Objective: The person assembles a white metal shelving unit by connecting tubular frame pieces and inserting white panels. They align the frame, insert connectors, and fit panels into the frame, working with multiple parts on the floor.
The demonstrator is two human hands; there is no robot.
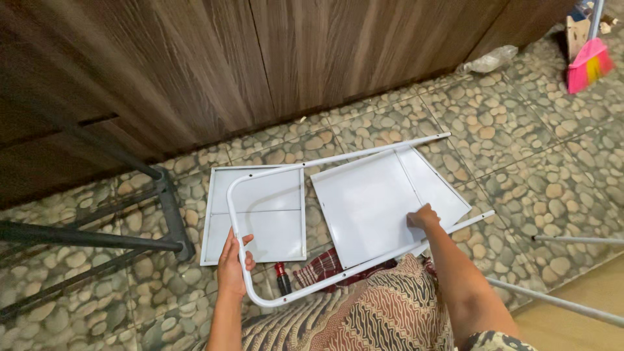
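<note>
White U-shaped tube frame [312, 221] lies on the pebble-pattern floor [520, 169], over two white panels. Our left hand [233, 263] is closed around the frame's near-left bend; our right hand [424, 216] presses its fingers on the right panel [370, 201]. Left panel [260, 218] lies flat beside it. Screwdriver [283, 278] near, dark stand [97, 237] left, broom [588, 65] far right.

My left hand [234, 263] is curled closed, thumb uppermost, forearm extended forward. My right hand [424, 217] lies palm down, fingers bent, arm reaching forward.
</note>
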